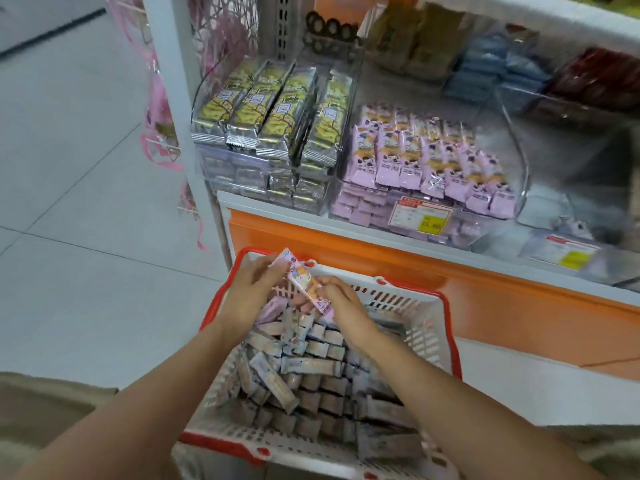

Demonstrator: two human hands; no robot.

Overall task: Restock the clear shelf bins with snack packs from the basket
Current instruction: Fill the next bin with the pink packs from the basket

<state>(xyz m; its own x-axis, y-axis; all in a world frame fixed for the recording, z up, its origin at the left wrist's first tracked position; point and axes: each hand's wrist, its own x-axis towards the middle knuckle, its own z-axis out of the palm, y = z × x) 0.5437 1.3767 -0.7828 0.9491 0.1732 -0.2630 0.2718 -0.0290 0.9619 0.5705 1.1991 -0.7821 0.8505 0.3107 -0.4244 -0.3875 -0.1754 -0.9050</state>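
A white basket with a red rim [429, 327] stands in front of me, filled with several small snack packs [304, 368]. Both hands hover over its far end. My left hand [252, 289] and my right hand [341, 303] together hold a bunch of pink snack packs [304, 282], fingers curled round them. On the shelf above, a clear bin [519, 188] holds rows of the same pink packs [429, 161]. To its left another clear bin [207, 95] is stacked with yellow and silver packs [273, 109].
The shelf has an orange front panel [381, 251] just behind the basket. Price tags [419, 214] hang on the bin fronts. More clear bins with blue packs [498, 71] and red packs [602, 77] sit at the back right. Pale tiled floor [86, 202] lies to the left.
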